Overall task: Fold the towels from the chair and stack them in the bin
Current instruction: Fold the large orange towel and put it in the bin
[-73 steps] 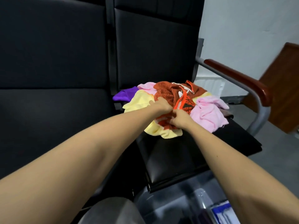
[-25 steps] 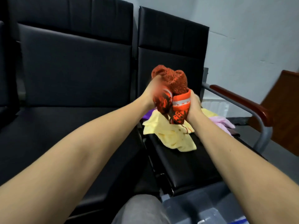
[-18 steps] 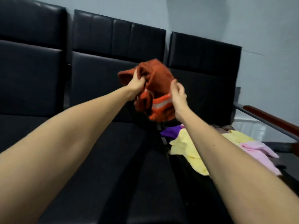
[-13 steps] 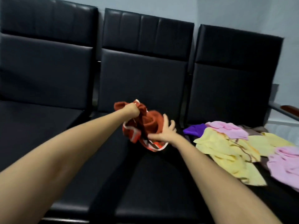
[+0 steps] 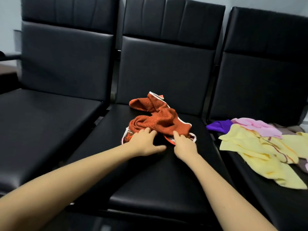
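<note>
- Broadly, black chairs stand side by side across the frame; the middle chair [image 5: 150, 180] takes the centre
- loose towels lie heaped on the right chair [image 5: 260, 77] at the right edge: yellow towels [image 5: 260, 152] nearest, a pink towel [image 5: 256, 129] behind, a purple towel [image 5: 218, 126] at the heap's left
- the orange towel [image 5: 155, 120] lies crumpled at mid-frame on the middle seat
- left hand [image 5: 145, 144] spread, fingers flat on that towel's near edge, thumb on the seat
- right hand [image 5: 183, 145] just beside it, fingertips on the same edge; pinching or merely touching, I cannot tell
</note>
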A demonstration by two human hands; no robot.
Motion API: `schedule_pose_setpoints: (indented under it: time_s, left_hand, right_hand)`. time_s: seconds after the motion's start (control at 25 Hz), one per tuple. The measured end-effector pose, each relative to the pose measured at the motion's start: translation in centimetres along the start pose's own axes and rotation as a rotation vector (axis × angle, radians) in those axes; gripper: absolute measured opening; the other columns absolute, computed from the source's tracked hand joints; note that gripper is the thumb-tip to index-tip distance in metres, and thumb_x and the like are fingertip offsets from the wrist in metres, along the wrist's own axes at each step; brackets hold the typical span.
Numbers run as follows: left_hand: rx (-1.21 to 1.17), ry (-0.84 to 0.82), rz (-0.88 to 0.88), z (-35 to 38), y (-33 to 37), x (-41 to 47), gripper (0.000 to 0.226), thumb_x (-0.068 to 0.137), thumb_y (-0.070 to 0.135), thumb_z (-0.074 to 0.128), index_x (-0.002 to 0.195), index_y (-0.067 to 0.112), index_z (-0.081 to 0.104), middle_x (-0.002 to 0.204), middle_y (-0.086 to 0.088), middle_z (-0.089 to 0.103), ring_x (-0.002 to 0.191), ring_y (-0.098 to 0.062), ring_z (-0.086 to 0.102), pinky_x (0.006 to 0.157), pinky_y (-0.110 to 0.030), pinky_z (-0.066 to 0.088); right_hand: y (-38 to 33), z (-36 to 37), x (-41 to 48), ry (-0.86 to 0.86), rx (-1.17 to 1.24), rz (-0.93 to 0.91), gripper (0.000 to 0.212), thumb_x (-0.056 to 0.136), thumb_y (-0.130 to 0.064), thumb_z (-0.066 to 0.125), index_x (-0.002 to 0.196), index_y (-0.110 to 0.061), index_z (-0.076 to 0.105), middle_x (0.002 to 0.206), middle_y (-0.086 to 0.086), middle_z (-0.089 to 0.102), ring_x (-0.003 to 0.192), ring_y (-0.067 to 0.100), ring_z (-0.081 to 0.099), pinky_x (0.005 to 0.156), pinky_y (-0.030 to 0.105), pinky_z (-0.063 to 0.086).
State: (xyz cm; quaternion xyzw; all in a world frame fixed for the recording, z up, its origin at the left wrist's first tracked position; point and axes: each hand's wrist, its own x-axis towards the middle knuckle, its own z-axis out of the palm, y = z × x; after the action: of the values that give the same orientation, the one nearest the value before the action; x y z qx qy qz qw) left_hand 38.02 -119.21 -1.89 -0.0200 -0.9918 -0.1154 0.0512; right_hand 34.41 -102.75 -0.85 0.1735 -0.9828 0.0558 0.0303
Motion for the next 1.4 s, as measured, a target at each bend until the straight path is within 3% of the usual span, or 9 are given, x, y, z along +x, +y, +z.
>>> schedule_pose_setpoints:
  time_s: [0.12,0.36,0.52,0.76,0.92,1.08,1.2,1.28,1.4]
  left_hand:
    - [-0.049,0.023,-0.011,0.3,-0.2,0.3,0.078,0.088,0.039,0.059,0.148,0.019,0.013,0.126,-0.017,0.051,0.117,-0.036,0.05,0.094,-0.042,0.044]
    - [0.11,0.365,-0.058,-4.2,-2.7,-0.9,0.035,0.09,0.014,0.046,0.123,0.019,0.055,0.118,-0.008,0.058,0.107,-0.033,0.055,0.086,-0.039,0.045]
    - [-0.623,0.594,-0.091,-6.5,-3.4,-0.9,0.017,0.089,0.006,0.049,0.096,0.017,0.06,0.086,0.003,0.063,0.088,-0.022,0.062,0.074,-0.027,0.046]
    - [-0.149,-0.536,0.021,-7.7,-4.9,-3.4,0.031,0.072,0.035,0.079,0.098,0.029,0.063,0.097,0.008,0.069,0.089,-0.011,0.065,0.08,-0.026,0.053]
    - [0.055,0.038,0.026,-5.8,-5.3,-1.9,0.009,0.072,0.025,0.06,0.082,0.024,0.061,0.092,-0.002,0.065,0.094,-0.024,0.062,0.081,-0.033,0.048]
    - [-0.946,0.439,-0.052,-5.7,-5.7,-0.4,0.018,0.081,0.007,0.063,0.081,0.025,0.061,0.078,0.003,0.062,0.069,0.001,0.059,0.071,-0.022,0.048]
    - [-1.316,0.404,-0.021,-5.8,-4.2,-0.5,0.027,0.084,-0.007,0.056,0.097,0.016,0.059,0.083,0.003,0.065,0.079,-0.008,0.061,0.068,-0.018,0.051]
    - [-1.223,0.294,0.048,-6.6,-3.6,-0.8,0.026,0.075,0.01,0.07,0.095,0.021,0.06,0.075,0.012,0.07,0.075,0.001,0.064,0.064,-0.01,0.049]
    - [-0.382,-0.317,0.052,-7.6,-3.0,-1.7,0.024,0.075,0.022,0.078,0.074,0.026,0.054,0.048,0.012,0.062,0.043,0.0,0.057,0.042,-0.015,0.043]
  right_hand:
    - [0.4,-2.2,0.0,0.173,-0.157,0.017,0.048,0.09,-0.009,0.044,0.138,-0.015,0.036,0.122,0.01,0.06,0.114,0.03,0.054,0.089,0.035,0.041]
    - [0.8,-5.3,-0.8,0.451,0.324,0.075,0.039,0.083,-0.001,0.042,0.109,-0.019,0.066,0.109,0.01,0.066,0.109,0.035,0.051,0.099,0.041,0.035]
    - [0.7,-6.0,-1.0,0.184,0.349,0.01,0.053,0.079,-0.026,0.059,0.129,-0.03,0.041,0.117,0.005,0.06,0.109,0.036,0.057,0.09,0.039,0.044]
    - [1.9,-3.3,-0.8,-0.121,0.233,-0.042,0.024,0.081,-0.005,0.046,0.074,-0.025,0.057,0.086,0.003,0.061,0.088,0.027,0.061,0.069,0.028,0.043]
    - [1.5,-4.1,-0.9,0.05,0.822,0.033,0.031,0.088,0.001,0.036,0.081,-0.023,0.054,0.077,0.006,0.059,0.055,0.016,0.059,0.053,0.027,0.051]
    - [1.9,-4.8,-0.8,0.043,0.954,-0.194,0.028,0.084,-0.025,0.069,0.108,-0.018,0.057,0.108,0.001,0.063,0.095,0.009,0.061,0.083,0.023,0.044]
    - [2.0,-4.6,-0.7,-0.116,0.337,-0.151,0.089,0.067,-0.042,0.075,0.142,-0.029,0.029,0.126,-0.001,0.056,0.115,0.022,0.057,0.094,0.036,0.046]
    - [1.7,-4.7,-0.5,0.097,0.06,0.039,0.068,0.08,-0.024,0.061,0.139,-0.032,0.029,0.124,0.006,0.057,0.113,0.031,0.057,0.09,0.039,0.045]
    - [1.4,-4.6,-0.6,0.25,0.13,0.068,0.032,0.083,-0.009,0.047,0.113,-0.019,0.054,0.114,0.01,0.06,0.108,0.035,0.057,0.085,0.037,0.044]
